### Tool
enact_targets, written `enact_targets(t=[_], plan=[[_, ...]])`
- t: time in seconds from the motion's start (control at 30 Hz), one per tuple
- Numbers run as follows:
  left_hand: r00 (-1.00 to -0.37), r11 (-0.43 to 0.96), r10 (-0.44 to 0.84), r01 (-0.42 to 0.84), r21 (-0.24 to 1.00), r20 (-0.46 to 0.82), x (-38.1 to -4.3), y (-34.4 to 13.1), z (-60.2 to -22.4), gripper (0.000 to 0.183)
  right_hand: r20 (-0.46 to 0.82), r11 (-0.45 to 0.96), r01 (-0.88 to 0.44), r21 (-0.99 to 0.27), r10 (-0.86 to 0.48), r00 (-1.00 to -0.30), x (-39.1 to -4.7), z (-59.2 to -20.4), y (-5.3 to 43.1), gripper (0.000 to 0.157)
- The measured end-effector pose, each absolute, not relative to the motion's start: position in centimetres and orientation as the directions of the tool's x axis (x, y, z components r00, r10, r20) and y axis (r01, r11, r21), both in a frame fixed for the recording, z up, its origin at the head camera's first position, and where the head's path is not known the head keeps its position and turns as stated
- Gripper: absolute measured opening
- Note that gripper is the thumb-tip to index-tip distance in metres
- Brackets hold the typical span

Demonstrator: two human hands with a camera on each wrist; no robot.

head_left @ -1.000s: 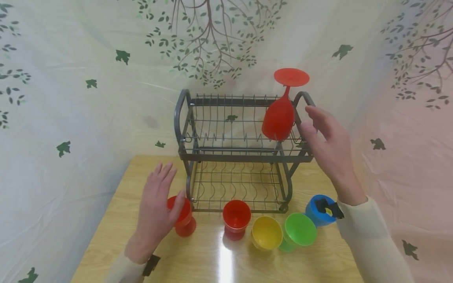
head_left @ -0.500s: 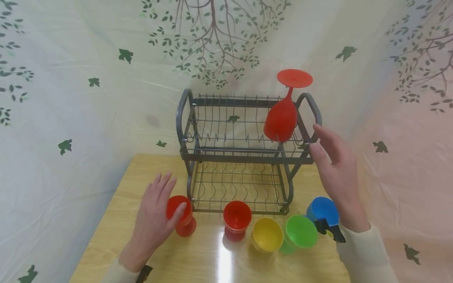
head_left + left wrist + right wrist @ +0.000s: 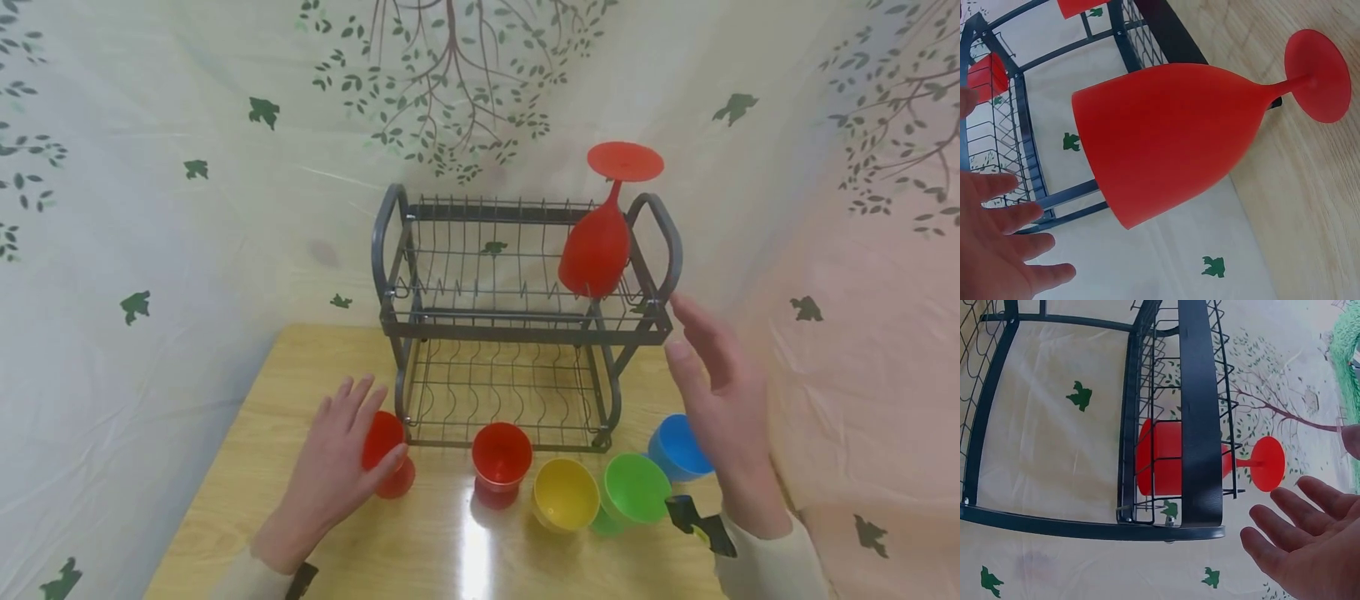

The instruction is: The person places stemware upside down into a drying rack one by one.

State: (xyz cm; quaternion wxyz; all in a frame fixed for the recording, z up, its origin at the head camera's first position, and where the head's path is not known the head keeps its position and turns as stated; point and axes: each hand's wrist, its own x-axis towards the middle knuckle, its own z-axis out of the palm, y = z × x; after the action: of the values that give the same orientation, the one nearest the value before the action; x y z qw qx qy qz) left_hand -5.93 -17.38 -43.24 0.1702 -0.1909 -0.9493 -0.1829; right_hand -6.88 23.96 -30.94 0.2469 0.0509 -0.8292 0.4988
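Note:
An upside-down red wine goblet [image 3: 595, 250] leans in the upper tier of the dark metal dish rack [image 3: 525, 336], at its right end, foot upward. My right hand [image 3: 723, 400], holding nothing, hovers just beyond the rack's right side with the thumb apart from the fingers. At the left, my left hand [image 3: 330, 475] is spread over another red goblet [image 3: 384, 442], covering part of it in the head view. The left wrist view shows that goblet [image 3: 1166, 137] standing upright on its foot, the left fingertips [image 3: 1054, 275] beyond its rim and not wrapped round it.
In front of the rack stand a red goblet [image 3: 501, 458], a yellow one [image 3: 566, 496], a green one [image 3: 637, 489] and a blue one [image 3: 678, 450], mouths up. The blue one is partly behind the right hand. A patterned cloth [image 3: 187, 250] hangs behind the wooden table [image 3: 258, 417].
My right hand has drawn down and away from the upside-down goblet, which stays in the rack. The left hand has lowered slightly, then shifted right over the left red goblet.

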Motion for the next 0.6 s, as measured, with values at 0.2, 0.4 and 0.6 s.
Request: enact_targets(t=[0.2, 0.4, 0.6], plan=[[-0.905, 0.88, 0.321, 0.394, 0.267, 0.278, -6.4, -17.3, -43.5, 0.083, 0.467, 0.487, -0.347, -0.802, 0.146, -0.872, -6.2, -32.3, 24.2, 0.044], [-0.918, 0.886, 0.351, 0.389, 0.254, 0.183, -6.7, -17.4, -43.9, 0.085, 0.463, 0.464, -0.354, -0.812, 0.143, -0.875, -5.7, -33.5, 24.3, 0.043], [-0.918, 0.883, 0.378, 0.396, 0.25, 0.12, -7.0, -17.7, -44.4, 0.084, 0.446, 0.444, -0.343, -0.828, 0.149, -0.882, -5.0, -34.9, 24.3, 0.041]])
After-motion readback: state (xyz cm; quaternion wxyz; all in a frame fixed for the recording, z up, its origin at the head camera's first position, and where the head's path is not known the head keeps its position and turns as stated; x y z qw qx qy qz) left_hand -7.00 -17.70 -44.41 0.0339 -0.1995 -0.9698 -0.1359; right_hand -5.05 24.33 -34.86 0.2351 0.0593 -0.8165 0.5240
